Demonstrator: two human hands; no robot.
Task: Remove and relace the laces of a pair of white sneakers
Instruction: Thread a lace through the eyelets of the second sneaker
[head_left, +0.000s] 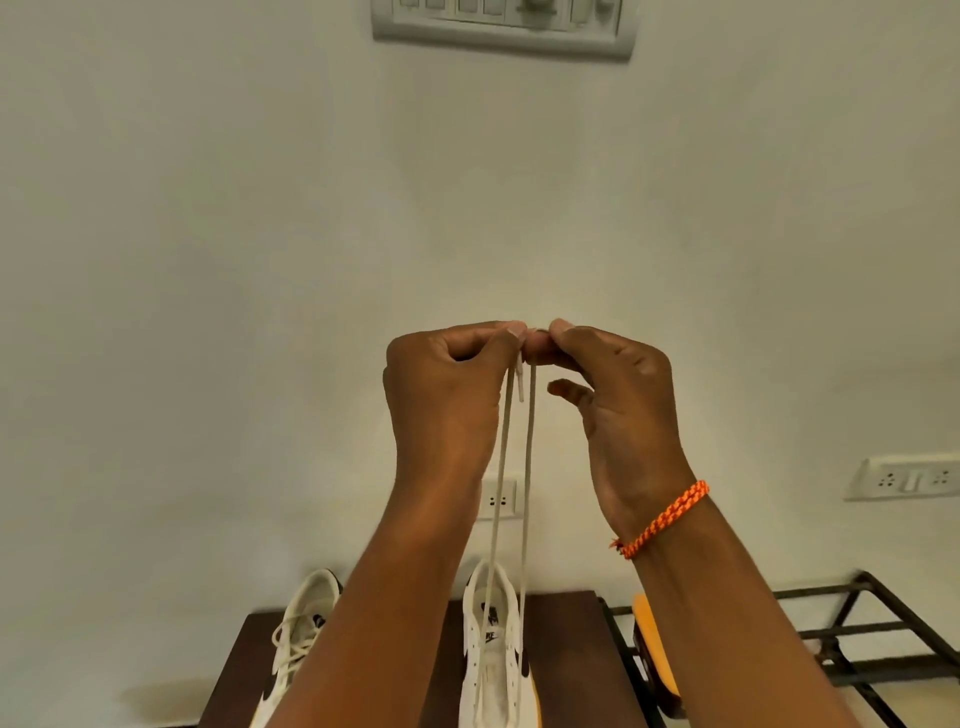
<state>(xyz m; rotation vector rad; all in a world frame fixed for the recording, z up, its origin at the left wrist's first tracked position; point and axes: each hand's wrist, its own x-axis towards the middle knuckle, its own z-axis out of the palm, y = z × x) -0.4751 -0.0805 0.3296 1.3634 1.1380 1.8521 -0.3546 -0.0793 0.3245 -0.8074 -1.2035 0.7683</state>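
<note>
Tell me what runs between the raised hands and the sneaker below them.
In the head view, two strands of white lace hang from the left hand and right hand, pinched together at the fingers, down to the sneaker on the dark table.

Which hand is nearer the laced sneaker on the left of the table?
Left. The left hand is raised above the laced sneaker, slightly to its right; the right hand is farther right, beyond the lace.

I hold my left hand (447, 384) and right hand (618, 395) raised together, pinching both ends of a thin white cotton shoelace (527, 467). Its two strands drop to a white leather sneaker (493, 660) on a dark brown wooden table (571, 670). A second white sneaker (298, 639), laced, sits left.
</note>
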